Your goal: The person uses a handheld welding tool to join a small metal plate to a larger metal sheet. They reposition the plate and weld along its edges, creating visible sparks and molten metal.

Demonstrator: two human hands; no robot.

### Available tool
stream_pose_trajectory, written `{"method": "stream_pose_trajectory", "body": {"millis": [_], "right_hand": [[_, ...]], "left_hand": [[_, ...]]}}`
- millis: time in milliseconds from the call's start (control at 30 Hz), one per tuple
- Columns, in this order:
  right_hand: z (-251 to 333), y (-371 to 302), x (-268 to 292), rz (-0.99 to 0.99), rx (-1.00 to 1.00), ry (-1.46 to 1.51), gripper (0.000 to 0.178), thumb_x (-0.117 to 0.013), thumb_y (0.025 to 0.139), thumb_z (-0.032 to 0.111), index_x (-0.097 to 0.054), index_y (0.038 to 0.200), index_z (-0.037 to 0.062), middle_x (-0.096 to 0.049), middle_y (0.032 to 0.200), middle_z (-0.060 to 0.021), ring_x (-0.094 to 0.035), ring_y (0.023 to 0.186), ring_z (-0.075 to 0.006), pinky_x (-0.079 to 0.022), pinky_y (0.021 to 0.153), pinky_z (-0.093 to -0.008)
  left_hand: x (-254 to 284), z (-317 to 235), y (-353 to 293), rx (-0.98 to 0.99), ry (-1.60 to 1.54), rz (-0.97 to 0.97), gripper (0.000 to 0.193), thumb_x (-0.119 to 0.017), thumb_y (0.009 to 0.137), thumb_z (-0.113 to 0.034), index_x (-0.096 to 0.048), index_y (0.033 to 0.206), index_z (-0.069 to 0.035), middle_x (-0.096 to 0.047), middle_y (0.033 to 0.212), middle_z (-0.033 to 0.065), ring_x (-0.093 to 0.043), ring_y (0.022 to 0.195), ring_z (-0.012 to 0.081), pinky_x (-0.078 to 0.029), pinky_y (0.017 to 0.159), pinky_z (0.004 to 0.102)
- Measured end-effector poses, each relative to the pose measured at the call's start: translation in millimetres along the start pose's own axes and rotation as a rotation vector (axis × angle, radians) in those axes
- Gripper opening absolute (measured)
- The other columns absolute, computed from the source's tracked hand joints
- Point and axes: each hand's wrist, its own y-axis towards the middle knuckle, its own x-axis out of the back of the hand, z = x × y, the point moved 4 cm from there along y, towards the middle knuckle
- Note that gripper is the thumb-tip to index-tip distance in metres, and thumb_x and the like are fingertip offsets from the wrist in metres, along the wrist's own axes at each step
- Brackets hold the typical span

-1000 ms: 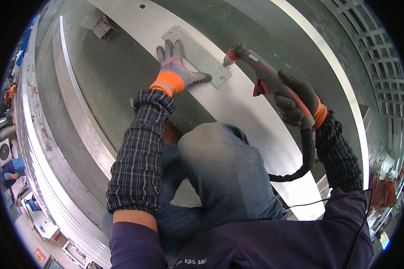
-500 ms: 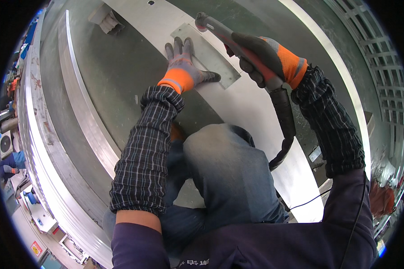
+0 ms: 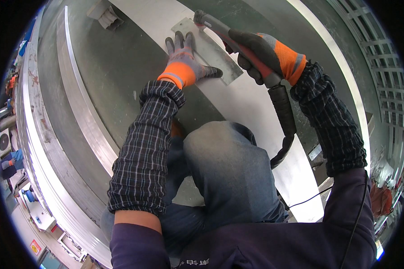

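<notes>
Head view shows the gloved left hand (image 3: 185, 61) spread over the near-left long edge of a flat grey plate (image 3: 217, 58), which lies slantwise on a long pale strip (image 3: 256, 107). Its fingers are straight and released, wrapped around nothing: the index fingertip rests on the plate toward its far end, the middle fingertip is at the edge, and the next one falls just left of it. The thumb stretches right, its tip over the edge near the plate's near end.

Gloved too, the right hand (image 3: 265, 53) clenches the handle of a black-and-red torch (image 3: 219, 28), right of the plate. The torch head reaches over the plate's far end, beyond the left fingertips; whether it touches cannot be told. A black hose (image 3: 283, 112) hangs from the handle toward the near side.
</notes>
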Motion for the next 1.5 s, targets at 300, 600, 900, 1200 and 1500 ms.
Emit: {"method": "stream_pose_trajectory", "body": {"millis": [300, 600, 900, 1200, 1500], "right_hand": [[-2, -6, 3, -0.011, -0.018, -0.033, 0.057, -0.053, 0.101, 0.057, -0.062, 0.120, 0.0035, -0.058, 0.066, -0.0004, -0.058, 0.046, -0.0100, -0.053, 0.040, -0.0267], [-11, -17, 8, 0.025, 0.003, 0.006, 0.062, -0.054, 0.099, 0.062, -0.062, 0.115, 0.0026, -0.060, 0.067, -0.0031, -0.060, 0.047, -0.0114, -0.055, 0.041, -0.0277], [-21, -23, 14, 0.065, -0.022, -0.012, 0.065, -0.053, 0.097, 0.066, -0.062, 0.105, 0.0015, -0.064, 0.072, -0.0085, -0.064, 0.050, -0.0168, -0.058, 0.043, -0.0315], [-26, -39, 18, 0.051, 0.004, 0.004, 0.065, -0.054, 0.097, 0.065, -0.063, 0.108, 0.0021, -0.065, 0.071, -0.0077, -0.065, 0.050, -0.0164, -0.059, 0.043, -0.0319], [-36, -56, 16, 0.062, -0.040, 0.032, 0.062, -0.055, 0.098, 0.062, -0.063, 0.110, 0.0020, -0.064, 0.070, -0.0061, -0.063, 0.048, -0.0154, -0.057, 0.042, -0.0303]], "left_hand": [[-3, 2, 3, -0.020, 0.028, -0.016, 0.150, -0.086, 0.052, -0.078, -0.018, 0.164, -0.005, -0.012, 0.168, 0.0284, -0.006, 0.154, 0.0526, -0.017, 0.128, 0.0504], [5, -3, -3, 0.019, -0.046, 0.015, 0.151, -0.089, 0.050, -0.075, -0.018, 0.164, -0.005, -0.012, 0.168, 0.0284, -0.003, 0.155, 0.0510, -0.013, 0.129, 0.0494], [2, -2, -2, 0.039, -0.054, -0.016, 0.150, -0.091, 0.048, -0.074, -0.022, 0.164, -0.008, -0.014, 0.169, 0.0257, -0.006, 0.155, 0.0502, -0.017, 0.128, 0.0487], [2, -6, -1, 0.034, -0.054, 0.002, 0.152, -0.089, 0.047, -0.077, -0.021, 0.164, -0.008, -0.014, 0.169, 0.0255, -0.005, 0.155, 0.0499, -0.017, 0.128, 0.0486], [-3, 3, 1, 0.039, -0.065, -0.007, 0.153, -0.089, 0.048, -0.076, -0.019, 0.164, -0.007, -0.011, 0.169, 0.0275, -0.002, 0.155, 0.0513, -0.014, 0.129, 0.0507]]}}
